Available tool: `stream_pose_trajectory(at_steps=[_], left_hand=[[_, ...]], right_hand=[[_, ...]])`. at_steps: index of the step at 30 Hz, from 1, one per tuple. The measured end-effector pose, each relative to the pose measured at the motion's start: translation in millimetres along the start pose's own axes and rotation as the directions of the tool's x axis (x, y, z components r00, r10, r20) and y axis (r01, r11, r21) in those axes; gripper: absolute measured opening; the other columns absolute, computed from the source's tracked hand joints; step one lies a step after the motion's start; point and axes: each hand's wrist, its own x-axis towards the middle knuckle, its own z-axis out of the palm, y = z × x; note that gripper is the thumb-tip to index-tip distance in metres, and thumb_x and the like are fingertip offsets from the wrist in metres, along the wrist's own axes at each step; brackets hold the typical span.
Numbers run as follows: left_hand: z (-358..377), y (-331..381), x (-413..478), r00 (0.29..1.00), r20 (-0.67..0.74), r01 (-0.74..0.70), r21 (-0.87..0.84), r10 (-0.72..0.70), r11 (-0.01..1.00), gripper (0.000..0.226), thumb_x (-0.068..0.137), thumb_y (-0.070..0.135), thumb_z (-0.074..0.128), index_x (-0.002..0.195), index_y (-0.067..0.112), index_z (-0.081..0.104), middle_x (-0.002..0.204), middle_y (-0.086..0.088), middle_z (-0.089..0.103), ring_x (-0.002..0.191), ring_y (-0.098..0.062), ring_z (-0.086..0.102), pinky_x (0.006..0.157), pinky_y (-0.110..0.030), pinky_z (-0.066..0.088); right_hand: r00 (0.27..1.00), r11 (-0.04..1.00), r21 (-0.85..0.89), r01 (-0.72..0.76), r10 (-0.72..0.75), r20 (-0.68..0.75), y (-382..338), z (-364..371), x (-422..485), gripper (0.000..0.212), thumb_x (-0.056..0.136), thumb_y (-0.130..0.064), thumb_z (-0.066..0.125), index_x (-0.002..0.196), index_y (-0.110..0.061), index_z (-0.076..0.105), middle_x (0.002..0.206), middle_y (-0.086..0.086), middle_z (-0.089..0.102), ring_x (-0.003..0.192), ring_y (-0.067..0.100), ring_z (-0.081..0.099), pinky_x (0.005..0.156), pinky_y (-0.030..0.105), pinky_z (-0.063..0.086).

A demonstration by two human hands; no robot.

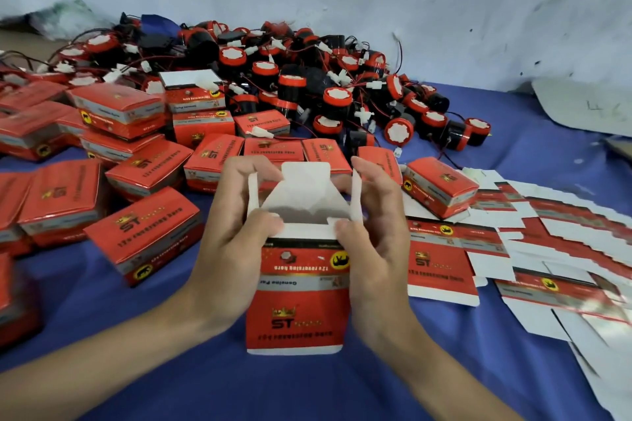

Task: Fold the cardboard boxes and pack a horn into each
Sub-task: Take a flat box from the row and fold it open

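Covering the whole table, the blue cloth (307, 393) carries everything. Behind the box (301, 297), well apart from it, lies the big pile of horns (307, 79), red and black with thin wires. To the left of the box and just behind it stand many closed boxes (143, 229). To its right the flats (441, 260) are spread out, overlapping each other.

The box itself is in the middle, between both hands. Its long axis runs upright, and its open mouth points up and a little away, toward the horns. I cannot tell if its lower edge rests on the cloth.

The left hand (225, 249) grips the left wall, with fingers curled round it and the thumb pressing on the front flap (304, 231). The right hand (376, 249) holds the right wall in the same way. The back flap (306, 181) stands up and the side flaps (252, 191) are raised too, so the top is not closed.

No horn shows inside. The nearest horns lie behind the box and a little to its right, so I judge the right hand has the shorter reach, while the left one can keep the box steady.
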Motion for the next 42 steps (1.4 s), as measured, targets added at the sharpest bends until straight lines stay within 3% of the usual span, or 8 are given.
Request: stream_pose_trajectory(at_steps=[9,16,23,25,27,35,38,42], left_hand=[[1.8,3.8,2.7,0.994,0.062,0.085,0.013,-0.085,0.996,0.035,0.078,0.005,0.041,0.101,0.012,0.066,0.088,-0.011,0.069,0.071,-0.028,0.064,0.054,-0.03,0.053],[-4.0,4.5,7.2,0.951,0.083,0.298,-0.003,-0.297,0.955,0.045,0.074,0.013,0.04,0.101,0.028,0.073,0.087,-0.041,0.058,0.072,-0.053,0.055,0.06,-0.057,0.049],[-3.7,3.3,1.3,0.935,0.242,0.275,-0.029,-0.26,0.961,0.046,0.073,0.005,0.036,0.1,0.006,0.074,0.08,0.005,0.068,0.073,0.0,0.067,0.058,-0.009,0.047],[-3.2,4.2,-0.2,0.94,0.265,0.222,-0.009,-0.212,0.975,0.047,0.078,0.005,0.034,0.11,0.009,0.069,0.082,0.014,0.067,0.082,0.002,0.068,0.064,-0.011,0.049],[-3.4,3.7,0.5,0.953,0.241,0.188,0.01,-0.185,0.982,0.048,0.079,0.009,0.038,0.118,0.021,0.064,0.119,0.014,0.064,0.108,-0.006,0.063,0.077,-0.02,0.052],[2.2,3.9,-13.0,0.986,0.129,0.114,-0.063,-0.105,0.991,0.057,0.081,0.033,0.053,0.136,0.043,0.041,0.128,0.024,0.057,0.111,-0.006,0.061,0.076,-0.016,0.052],[-0.2,5.5,-11.5,0.986,0.128,0.105,0.054,-0.111,0.993,0.045,0.084,0.038,0.051,0.128,0.043,0.055,0.132,0.018,0.055,0.116,-0.009,0.058,0.081,-0.016,0.05],[1.3,-4.1,10.8,0.963,0.122,0.223,0.141,-0.241,0.964,0.032,0.091,-0.001,0.052,0.095,0.025,0.069,0.112,0.001,0.064,0.109,-0.001,0.06,0.074,-0.008,0.047]], right_hand=[[0.99,0.986,-0.102,0.129,-0.134,-0.041,1.1,3.0,-7.3,0.026,0.081,-0.016,0.048,0.094,-0.006,0.068,0.111,0.006,0.064,0.108,0.018,0.06,0.087,0.025,0.045],[0.982,0.98,-0.07,-0.187,0.184,-0.044,6.1,2.6,1.1,0.029,0.078,-0.022,0.051,0.088,-0.006,0.073,0.105,0.005,0.066,0.101,0.017,0.063,0.082,0.027,0.049],[0.969,0.97,-0.013,-0.243,0.242,-0.043,-0.5,-1.1,8.0,0.03,0.079,-0.02,0.045,0.065,-0.018,0.071,0.072,-0.001,0.068,0.072,0.01,0.065,0.066,0.02,0.049],[0.974,0.974,-0.026,-0.225,0.225,-0.005,-1.6,-1.4,8.8,0.026,0.077,-0.016,0.045,0.065,-0.014,0.068,0.072,0.007,0.065,0.067,0.017,0.062,0.062,0.023,0.048],[0.978,0.977,-0.029,-0.209,0.21,0.0,-0.6,-2.2,8.6,0.027,0.075,-0.012,0.045,0.063,-0.014,0.069,0.076,0.007,0.062,0.067,0.017,0.06,0.06,0.024,0.046],[0.99,0.983,-0.112,-0.144,0.144,-0.013,-5.0,-2.9,5.0,0.036,0.07,-0.009,0.04,0.078,-0.014,0.076,0.097,-0.01,0.063,0.095,0.015,0.062,0.072,0.028,0.049],[0.988,0.984,-0.09,-0.156,0.157,-0.005,-5.8,-3.0,2.6,0.038,0.069,-0.01,0.04,0.084,-0.011,0.075,0.1,-0.007,0.061,0.095,0.014,0.062,0.071,0.023,0.049],[0.984,0.971,-0.165,-0.174,0.178,0.009,-3.3,-0.1,3.7,0.038,0.073,-0.013,0.042,0.095,-0.017,0.073,0.101,-0.011,0.059,0.097,0.012,0.06,0.074,0.028,0.051]])
